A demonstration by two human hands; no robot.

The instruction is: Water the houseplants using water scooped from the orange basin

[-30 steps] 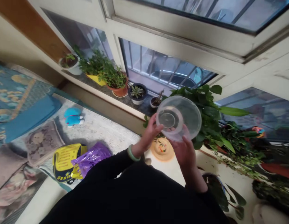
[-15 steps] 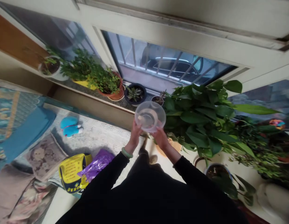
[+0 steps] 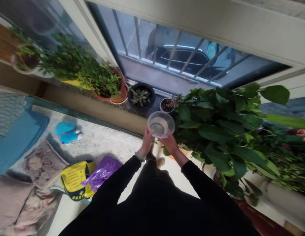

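Observation:
A round, see-through plastic bowl (image 3: 161, 124) is held out in front of me, just short of the windowsill. My left hand (image 3: 147, 143) grips its near left side, with a pale green bangle on that wrist. On the near right side, my right hand (image 3: 170, 144) is closed on the rim. Whether the bowl has water in it I cannot tell. Beyond it on the sill stand a small white pot (image 3: 166, 105) with a little plant and a dark pot (image 3: 141, 96) with a spiky succulent. Large green leaves (image 3: 211, 131) spread close to my right hand.
Leafy plants in a terracotta pot (image 3: 118, 93) and a white pot (image 3: 26, 64) line the sill to the left. A blue plush toy (image 3: 67, 132), a yellow bag (image 3: 75, 178), a purple plastic package (image 3: 103, 173) and cushions (image 3: 45, 164) lie at lower left. Barred window ahead.
My view has moved closer to the window. The bowl, still in both hands, now looks smaller and more tilted, and the small white pot behind it shows more fully.

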